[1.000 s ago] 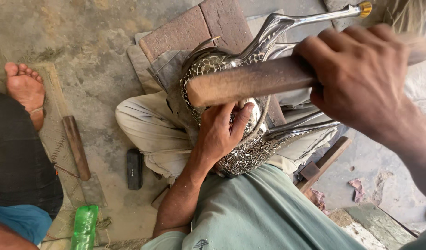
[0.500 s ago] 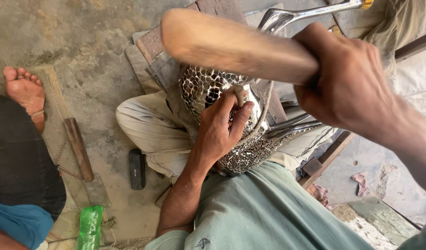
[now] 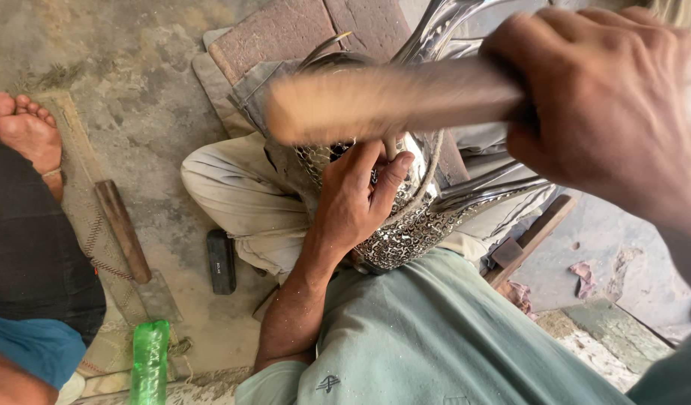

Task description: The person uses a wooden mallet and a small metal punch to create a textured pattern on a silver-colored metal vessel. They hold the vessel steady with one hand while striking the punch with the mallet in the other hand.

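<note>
Head view, looking down at the lap. 2 hands at work on 1 piece.

Right hand (image 3: 608, 112): closed in a full fist around one end of a wooden mallet (image 3: 390, 101), fingers wrapped right round it. The free end is motion-blurred and sits just above the piece, so it is mid-swing. Grip is at the far end of the wood, probably for leverage.

Left hand (image 3: 357, 199): fingers curled and pinched together with the thumb around a small metal punch (image 3: 393, 146), tip set against the piece. I judge the punch is held upright under the mallet's path so the blow passes through it. Only a short part of the tool shows above the fingers.

Workpiece: a shiny embossed metal vessel (image 3: 405, 225), dense patterned surface, with curved polished handles (image 3: 473, 191) running off to the right. It rests on the lap against the bent leg, on a grey cloth (image 3: 263, 86), apparently to keep it from sliding under the strikes.

Surroundings: concrete floor (image 3: 135, 75); a second wooden stick (image 3: 123, 229) lying on a woven mat at left; a small black block (image 3: 222, 260) near the knee; a green plastic bottle (image 3: 150, 364) at bottom left; another person's bare foot (image 3: 27, 131) at far left, well apart from the work
</note>
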Motion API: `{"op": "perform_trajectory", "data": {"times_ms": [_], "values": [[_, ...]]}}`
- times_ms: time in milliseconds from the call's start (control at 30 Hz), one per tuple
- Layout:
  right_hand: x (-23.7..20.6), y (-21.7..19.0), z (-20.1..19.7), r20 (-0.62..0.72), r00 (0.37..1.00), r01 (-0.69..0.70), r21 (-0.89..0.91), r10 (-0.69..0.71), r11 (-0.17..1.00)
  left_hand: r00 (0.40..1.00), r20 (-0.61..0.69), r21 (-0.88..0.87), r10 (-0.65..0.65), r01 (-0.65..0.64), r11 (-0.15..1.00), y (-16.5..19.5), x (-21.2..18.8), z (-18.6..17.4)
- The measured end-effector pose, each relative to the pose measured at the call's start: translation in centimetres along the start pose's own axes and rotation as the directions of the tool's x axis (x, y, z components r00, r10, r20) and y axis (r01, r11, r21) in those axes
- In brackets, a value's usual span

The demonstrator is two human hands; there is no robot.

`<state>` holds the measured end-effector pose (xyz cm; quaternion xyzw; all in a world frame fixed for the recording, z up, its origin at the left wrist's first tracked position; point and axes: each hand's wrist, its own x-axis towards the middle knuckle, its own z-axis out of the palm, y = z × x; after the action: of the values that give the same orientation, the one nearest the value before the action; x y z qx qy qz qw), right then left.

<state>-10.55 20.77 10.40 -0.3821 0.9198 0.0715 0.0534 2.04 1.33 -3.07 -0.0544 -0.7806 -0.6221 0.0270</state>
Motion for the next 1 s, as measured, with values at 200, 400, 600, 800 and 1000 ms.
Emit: {"op": "perform_trajectory", "data": {"times_ms": [200,400,600,800,1000], "values": [[-0.1,0.2,-0.3,0.138,0.988,-0.081,0.062,0.072,0.995,1.000,0.014,-0.022,0.005,-0.004,1.000,-0.2,0.2,-0.3],[-1.2,1.5,1.2,-0.009,0.999,-0.031,0.113,0.032,0.993,0.999,-0.016,-0.006,-0.042,0.042,0.999,0.1,0.6,-0.9],[-2.2,3.3,2.7,-0.189,0.978,0.008,0.474,0.092,0.880,0.996,0.083,0.023,-0.021,0.019,1.000,-0.1,2.6,-1.3],[-0.5,3.4,3.2,0.015,0.954,-0.238,0.640,0.299,0.730,0.994,0.111,0.002,-0.012,0.011,1.000,-0.3,3.1,-1.7],[2.1,2.7,1.5,0.155,0.988,-0.005,-0.026,0.009,1.000,0.993,0.116,-0.003,-0.004,0.004,1.000,-0.8,2.6,-1.7]]}}
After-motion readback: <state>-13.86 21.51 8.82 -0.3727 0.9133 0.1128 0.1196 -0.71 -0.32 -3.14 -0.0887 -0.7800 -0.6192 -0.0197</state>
